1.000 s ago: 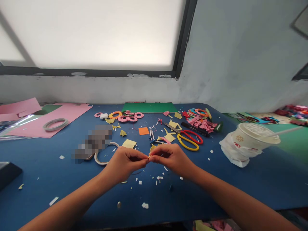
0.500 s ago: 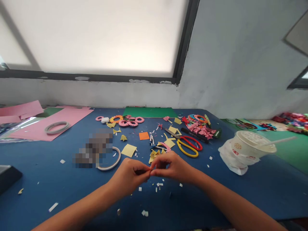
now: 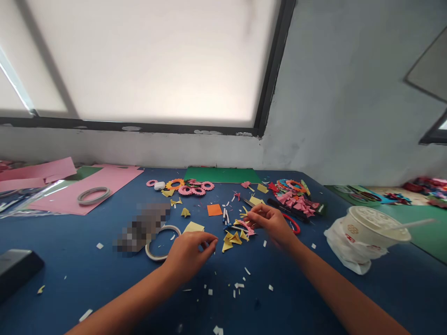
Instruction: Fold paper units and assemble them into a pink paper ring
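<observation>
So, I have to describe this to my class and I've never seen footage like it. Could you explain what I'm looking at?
There is no machine here: a person works bare-handed, seen from one camera worn on the head, looking forward and down. The left hand is loosely curled, with nothing visible in it. The right hand is near the red-handled scissors; whether it holds anything is too small to tell. On the blue table lie folded yellow papers, an orange square and white scraps. At the picture's left, a tape roll lies on pink paper; at its right stands a cup partly wrapped in a white bag.
</observation>
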The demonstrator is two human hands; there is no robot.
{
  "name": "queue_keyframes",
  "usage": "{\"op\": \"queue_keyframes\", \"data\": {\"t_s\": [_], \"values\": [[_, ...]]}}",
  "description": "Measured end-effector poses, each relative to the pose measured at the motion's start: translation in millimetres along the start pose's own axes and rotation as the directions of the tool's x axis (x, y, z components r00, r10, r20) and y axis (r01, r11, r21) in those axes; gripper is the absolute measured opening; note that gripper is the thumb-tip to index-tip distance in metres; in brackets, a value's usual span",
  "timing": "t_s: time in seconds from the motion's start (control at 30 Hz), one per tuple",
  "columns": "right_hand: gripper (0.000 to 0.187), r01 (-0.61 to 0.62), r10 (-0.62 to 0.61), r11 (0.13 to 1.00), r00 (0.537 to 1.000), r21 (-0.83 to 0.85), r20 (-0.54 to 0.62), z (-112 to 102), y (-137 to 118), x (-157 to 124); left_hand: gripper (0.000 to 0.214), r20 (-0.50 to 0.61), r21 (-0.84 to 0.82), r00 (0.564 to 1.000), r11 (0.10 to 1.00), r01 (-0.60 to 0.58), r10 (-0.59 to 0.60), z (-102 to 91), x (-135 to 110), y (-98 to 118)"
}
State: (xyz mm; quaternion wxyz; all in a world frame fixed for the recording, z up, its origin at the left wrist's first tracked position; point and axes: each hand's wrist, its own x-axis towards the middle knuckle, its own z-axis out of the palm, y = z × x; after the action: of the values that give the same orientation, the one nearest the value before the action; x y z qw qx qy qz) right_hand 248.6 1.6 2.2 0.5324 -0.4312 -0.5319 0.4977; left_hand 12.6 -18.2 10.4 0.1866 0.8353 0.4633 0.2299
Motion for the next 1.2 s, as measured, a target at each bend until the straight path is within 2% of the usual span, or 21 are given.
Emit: {"op": "queue_keyframes", "data": {"t_s": [0.1,0.2,0.37,0.43,0.5,0.57,0.7,0.8,0.9,1.13,1.2], "values": [[0.030,-0.003,0.006,0.999,0.997,0.045,-0.074,-3.8,3.5,3.5,0.026,0.021,0.014,1.000,1.000,0.016,-0.016,-2.2,3.5,2.1],[0.032,0.008,0.005,0.996,0.989,0.088,-0.146,-6.8,9.7,8.2,0.030,0.084,0.049,0.996,0.999,0.018,-0.022,-3.4,18.1,9.0],[0.043,0.030,0.003,0.989,0.974,0.142,-0.225,-13.2,17.5,17.8,0.025,0.288,0.183,0.958,0.981,-0.063,0.008,3.1,78.4,29.6],[0.038,0.039,-0.002,0.988,0.971,0.150,-0.238,-14.4,16.5,19.1,0.025,0.440,0.221,0.898,0.968,-0.118,0.009,9.6,108.9,36.4],[0.034,0.042,-0.007,0.989,0.972,0.145,-0.234,-14.5,13.3,18.8,0.025,0.592,0.253,0.806,0.955,-0.154,-0.027,16.9,136.7,40.4],[0.031,0.045,-0.017,0.991,0.976,0.126,-0.216,-14.2,9.4,18.2,0.028,0.685,0.280,0.725,0.944,-0.177,-0.067,23.9,158.3,41.9],[0.027,0.062,-0.047,0.995,0.983,0.081,-0.176,-14.5,5.4,18.5,0.028,0.768,0.322,0.626,0.925,-0.203,-0.130,34.3,179.1,40.8],[0.027,0.078,-0.064,0.994,0.984,0.077,-0.167,-15.5,5.8,18.7,0.027,0.796,0.326,0.587,0.922,-0.207,-0.150,35.9,181.7,39.1],[0.026,0.091,-0.075,0.991,0.983,0.094,-0.167,-15.8,5.8,18.0,0.028,0.784,0.315,0.605,0.929,-0.195,-0.139,31.9,181.8,35.3],[0.026,0.111,-0.082,0.983,0.977,0.143,-0.197,-15.8,5.4,18.1,0.031,0.651,0.210,0.759,0.956,-0.202,0.017,24.2,174.6,16.9],[0.025,0.108,-0.078,0.983,0.978,0.151,-0.195,-15.5,7.3,18.1,0.031,0.623,0.187,0.779,0.954,-0.233,0.068,28.1,170.3,17.0]]}}
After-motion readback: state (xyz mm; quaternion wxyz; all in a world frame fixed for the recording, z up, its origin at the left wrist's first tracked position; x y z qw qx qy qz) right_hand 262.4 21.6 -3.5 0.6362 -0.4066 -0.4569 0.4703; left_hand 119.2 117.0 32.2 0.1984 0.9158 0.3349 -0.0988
